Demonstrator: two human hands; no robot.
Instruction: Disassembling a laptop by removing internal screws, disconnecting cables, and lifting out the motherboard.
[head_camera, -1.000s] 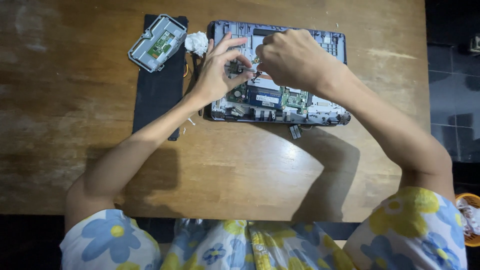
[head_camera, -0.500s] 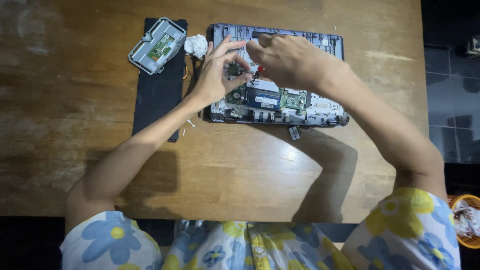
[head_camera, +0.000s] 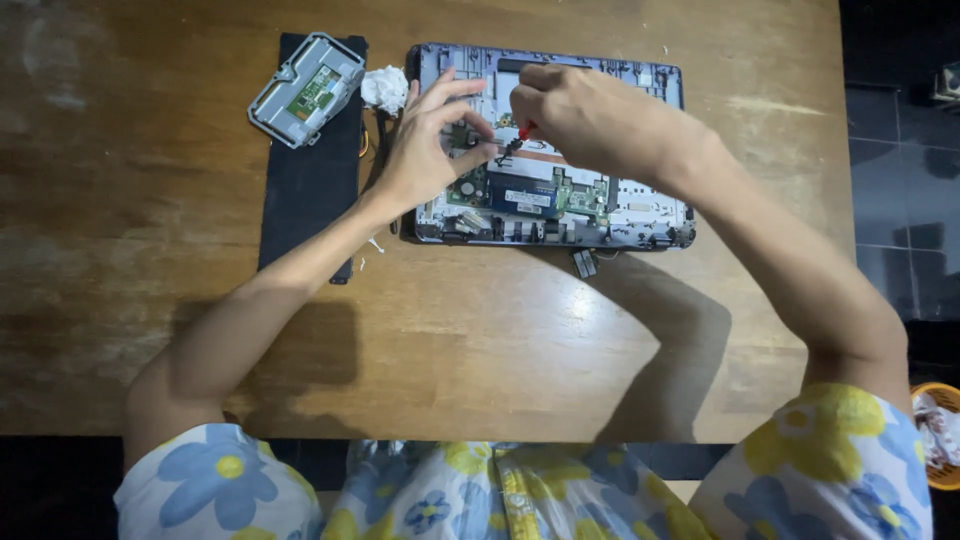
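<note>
Flat on the bench (head_camera: 150, 300), opened laptop (head_camera: 620, 205): stiff but fragile, best held by edges; right hand (head_camera: 590, 120) clamped on small screwdriver (head_camera: 517, 140), left hand (head_camera: 425, 150) fingers spread, steadying circuit board (head_camera: 575, 190).

We have a single view, from the camera worn on the head, facing almost straight down onto the wooden counter (head_camera: 150, 200). It sits far enough above to take in both forearms whole and nearly the full counter, with the flowered sleeves along the bottom edge. The opened laptop base (head_camera: 620, 215) lies toward the top of the frame, just right of centre. Right of the laptop base, past the counter's edge, dark floor shows.
</note>
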